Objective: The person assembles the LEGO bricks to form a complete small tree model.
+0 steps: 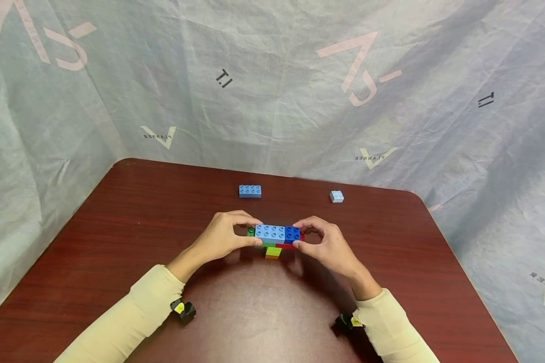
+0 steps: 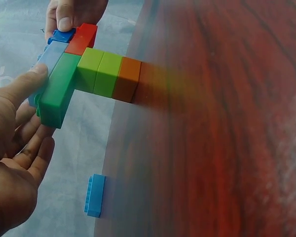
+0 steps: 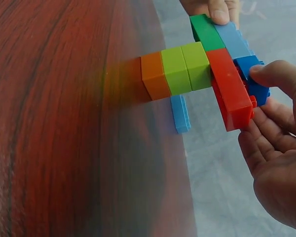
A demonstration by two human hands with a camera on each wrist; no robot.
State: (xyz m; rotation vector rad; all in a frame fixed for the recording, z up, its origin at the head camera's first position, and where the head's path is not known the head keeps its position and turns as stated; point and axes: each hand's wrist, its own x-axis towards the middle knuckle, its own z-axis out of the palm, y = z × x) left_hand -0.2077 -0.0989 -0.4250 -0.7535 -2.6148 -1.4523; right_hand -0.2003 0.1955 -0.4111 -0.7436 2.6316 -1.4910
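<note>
Cream sleeves [image 1: 118, 317] enter from near left and near right, both cut off by the frame. Grey cloth [image 1: 272, 116] hangs behind everything, running out of view at left, right and top. Before it spreads the table [image 1: 118, 227], its near edge unseen. Over its middle, the left hand [image 1: 224, 235] and the right hand [image 1: 330, 245] grasp a model [image 1: 274, 235] between them: the left pinches the pale blue brick [image 1: 268, 233], the right the dark blue brick [image 1: 292, 233], each thumb near. Some fingertips are hidden behind. Underneath sit a green brick [image 2: 59, 91] and a red brick [image 3: 232, 91], over a stem of two lime bricks [image 3: 185, 69] and an orange brick [image 3: 153, 76]. Its foot blurs in both wrist views, so contact with the table is hard to confirm. Toward the far edge lie a loose blue brick [image 1: 250, 191], partly hidden in the right wrist view, and, farther right, a smaller whitish brick [image 1: 337, 196].
</note>
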